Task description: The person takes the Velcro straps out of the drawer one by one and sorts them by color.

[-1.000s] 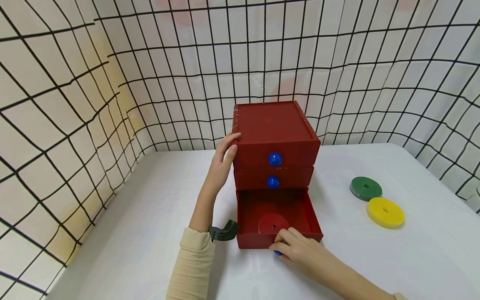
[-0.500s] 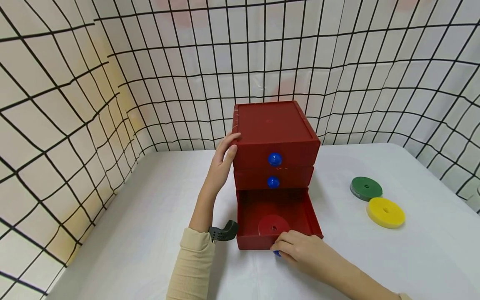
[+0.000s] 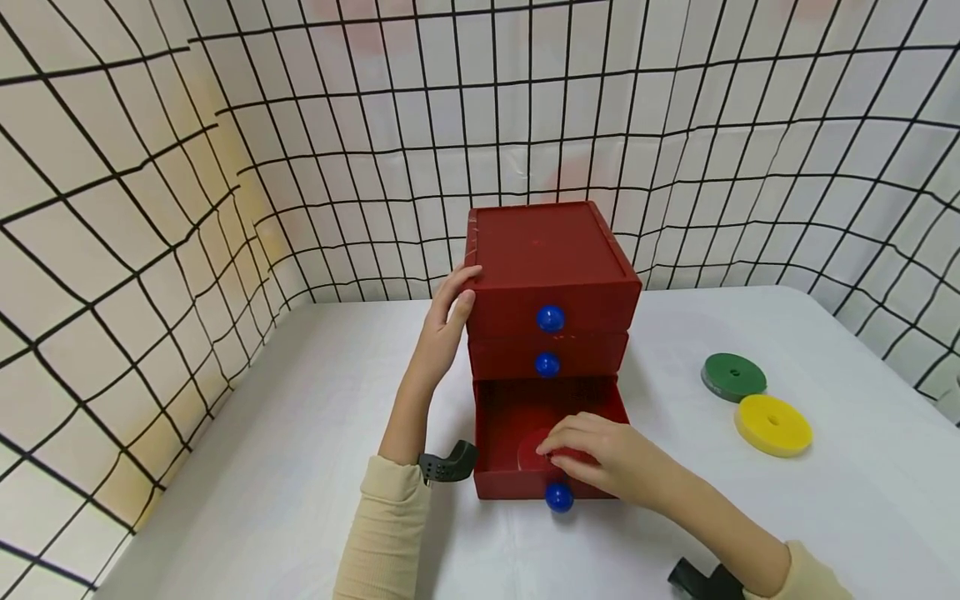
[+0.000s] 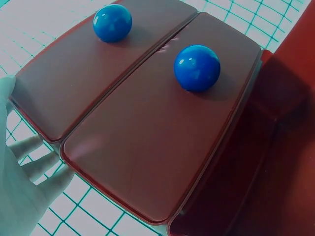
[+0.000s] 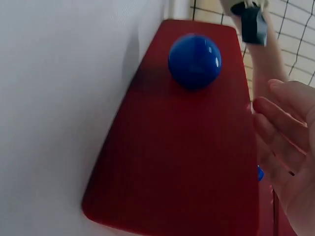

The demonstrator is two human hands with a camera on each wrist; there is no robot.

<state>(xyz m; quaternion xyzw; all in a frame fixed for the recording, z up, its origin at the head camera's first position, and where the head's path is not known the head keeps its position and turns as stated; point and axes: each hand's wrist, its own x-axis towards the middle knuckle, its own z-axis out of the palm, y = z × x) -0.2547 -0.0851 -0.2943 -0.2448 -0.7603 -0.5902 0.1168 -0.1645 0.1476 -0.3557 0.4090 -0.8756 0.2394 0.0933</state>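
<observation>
A red chest of drawers (image 3: 543, 246) with blue knobs stands on the table, its bottom drawer (image 3: 506, 486) pulled out. Inside that drawer lies a red disc (image 3: 528, 451), partly covered by my right hand (image 3: 603, 457). The right fingers reach over the drawer's front wall, right at the disc, loosely bent with thumb and fingers apart. Below them the drawer's blue knob (image 3: 558, 497) is free, also seen in the right wrist view as a blue ball (image 5: 195, 61). My left hand (image 3: 442, 329) rests with extended fingers against the chest's upper left side.
To the right on the white table (image 3: 330, 400) lie a green disc (image 3: 733, 377) and a yellow disc (image 3: 773, 426), side by side. Black-lined netting (image 3: 555, 117) surrounds the table at the back and sides. Both wrists wear dark bands.
My right hand has let go of the bottom drawer's knob and moved up over the drawer's front wall to the red disc. The left hand has stayed in place.
</observation>
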